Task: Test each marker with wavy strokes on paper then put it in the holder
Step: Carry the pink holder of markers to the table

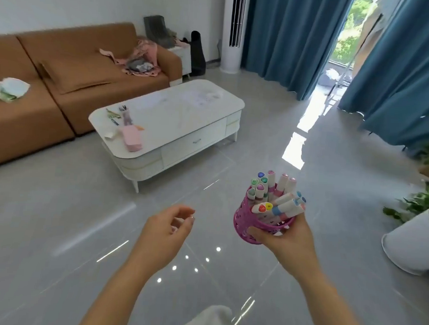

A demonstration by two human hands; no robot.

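My right hand [287, 240] grips a pink openwork holder [246, 219] from below, tilted toward me. Several white markers [277, 197] with coloured caps stick out of its top. My left hand [167, 228] hovers to the left of the holder with loosely curled fingers and holds nothing. A sheet of paper [202, 98] with faint marks lies on the far right part of the white coffee table [166, 125], well ahead of both hands. A second pen cup [126, 114] with a few pens stands at the table's left end.
A pink case [132, 139] and loose pens lie on the table's left end. A brown sofa [64, 77] with clothes runs behind it. Blue curtains [300, 38] hang at the right. A white plant pot [411, 247] stands on the grey tiled floor near my right hand.
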